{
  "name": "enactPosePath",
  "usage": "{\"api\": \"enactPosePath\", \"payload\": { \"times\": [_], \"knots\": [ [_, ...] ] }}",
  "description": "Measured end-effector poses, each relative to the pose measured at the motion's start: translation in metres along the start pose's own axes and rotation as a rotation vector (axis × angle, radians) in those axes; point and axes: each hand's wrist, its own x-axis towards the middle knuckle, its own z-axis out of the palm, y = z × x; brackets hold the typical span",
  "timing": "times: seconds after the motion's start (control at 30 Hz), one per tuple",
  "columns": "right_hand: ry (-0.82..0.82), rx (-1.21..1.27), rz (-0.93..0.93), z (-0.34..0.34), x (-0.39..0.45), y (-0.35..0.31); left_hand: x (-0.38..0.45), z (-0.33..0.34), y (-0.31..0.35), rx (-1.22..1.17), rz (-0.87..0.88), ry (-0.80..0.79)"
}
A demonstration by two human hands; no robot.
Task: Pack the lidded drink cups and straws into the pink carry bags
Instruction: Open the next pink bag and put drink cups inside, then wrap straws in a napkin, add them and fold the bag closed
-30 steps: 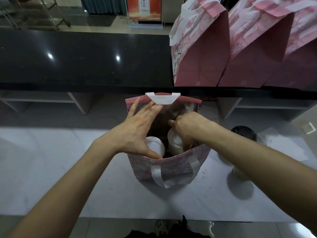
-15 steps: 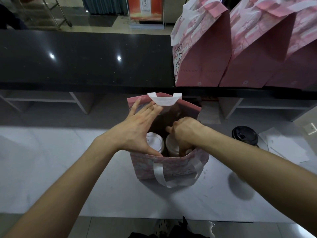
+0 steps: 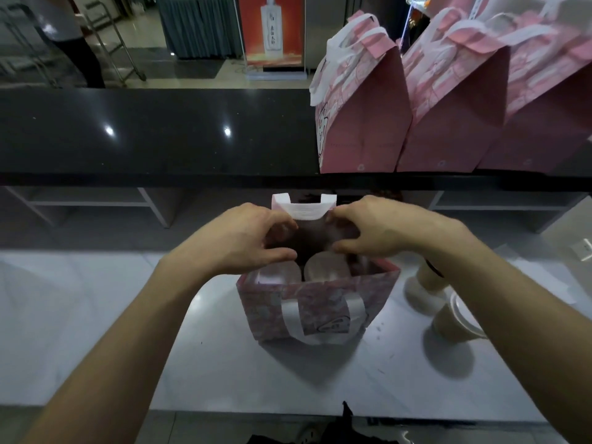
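Pink bag (image 3: 315,307) stands open mid-desk (image 3: 96,315) w/ two lidded cups (image 3: 302,270) side by side inside, white handle drooping on its near face. Left hand (image 3: 238,240) grips bag's left rim, right hand (image 3: 376,233) grips right rim, fingers of both curled over the top edge near the far white handle (image 3: 304,209). Two more cups (image 3: 448,302) sit on desk just right of bag, partly hidden by right forearm; three closed pink bags (image 3: 448,100) on dark counter, far right.
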Motion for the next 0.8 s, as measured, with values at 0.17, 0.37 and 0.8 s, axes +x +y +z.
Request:
{"api": "enactPosePath", "payload": {
  "times": [0.17, 0.37, 0.8],
  "knots": [
    [0.114, 0.167, -0.006, -0.026, -0.04, 0.028, 0.007, -0.013, 0.031, 0.012, -0.054, -0.049],
    [0.185, 0.182, 0.064, -0.028, -0.071, 0.095, 0.033, -0.013, 0.092, 0.011, -0.042, -0.005],
    [0.04, 0.121, 0.269, 0.066, -0.157, 0.32, 0.152, 0.099, 0.255, 0.177, -0.085, -0.021]
  ]
}}
